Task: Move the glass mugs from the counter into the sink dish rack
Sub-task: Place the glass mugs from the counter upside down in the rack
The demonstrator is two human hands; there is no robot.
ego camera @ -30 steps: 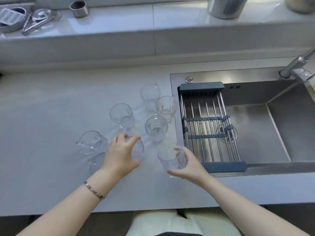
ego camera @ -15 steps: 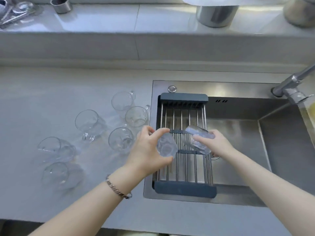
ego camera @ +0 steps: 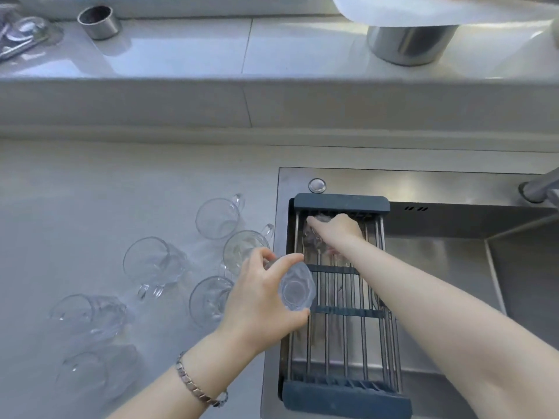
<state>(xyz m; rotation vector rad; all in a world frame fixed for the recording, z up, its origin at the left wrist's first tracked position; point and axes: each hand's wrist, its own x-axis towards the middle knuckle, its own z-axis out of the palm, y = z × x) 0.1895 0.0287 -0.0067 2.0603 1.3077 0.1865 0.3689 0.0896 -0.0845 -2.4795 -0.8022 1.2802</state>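
Right hand (ego camera: pixel 338 232) gripping blurred mug (ego camera: pixel 314 237) at far end of dish rack (ego camera: pixel 341 202). Left hand (ego camera: pixel 260 300) clutching second mug (ego camera: pixel 296 288) over rack's left edge. Six mugs (ego camera: pixel 151 264) sitting on counter (ego camera: pixel 90 192).

Clear glass mugs (ego camera: pixel 154 264); brushed-steel sink (ego camera: pixel 447 182); seemingly matt counter (ego camera: pixel 90 192)

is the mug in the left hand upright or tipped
Tipped: the mug in the left hand shows its round base facing the camera.

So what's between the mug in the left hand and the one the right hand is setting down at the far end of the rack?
Head view: only bare rack bars separate the left hand's mug from the right hand's mug.
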